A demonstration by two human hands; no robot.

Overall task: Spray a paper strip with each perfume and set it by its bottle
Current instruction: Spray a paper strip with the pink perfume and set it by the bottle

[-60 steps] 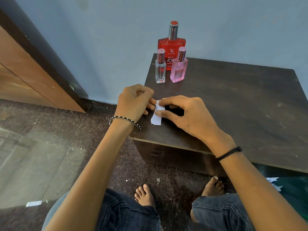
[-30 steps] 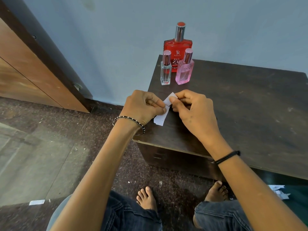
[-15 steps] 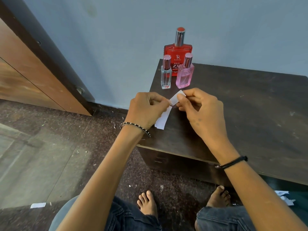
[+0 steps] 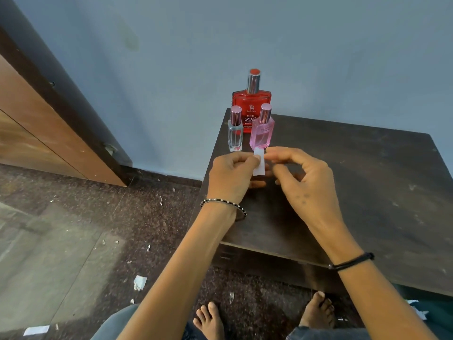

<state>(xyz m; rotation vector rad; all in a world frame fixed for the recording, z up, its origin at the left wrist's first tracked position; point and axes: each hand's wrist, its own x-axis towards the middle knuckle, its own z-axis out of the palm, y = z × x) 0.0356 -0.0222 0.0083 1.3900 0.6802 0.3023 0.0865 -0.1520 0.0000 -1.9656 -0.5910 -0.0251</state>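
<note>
Paper strip [image 4: 259, 163] sits pinched at centre frame, held upright between my two hands above the dark tabletop [image 4: 367, 187]. My left hand [image 4: 230, 177] is curled closed with thumb and forefinger gripping the strip's left edge; my right hand [image 4: 304, 182] touches its upper right edge with thumb and forefinger, the other fingers loosely spread. Just above the strip in the frame stands the pink bottle [image 4: 261, 133], with the small clear bottle [image 4: 235, 133] close to its left and the bigger red bottle [image 4: 251, 101] behind both, near the blue wall [image 4: 220, 40]. Torn paper scraps [image 4: 139, 282] lie on the floor at lower left, and my bare feet show at the bottom edge.
</note>
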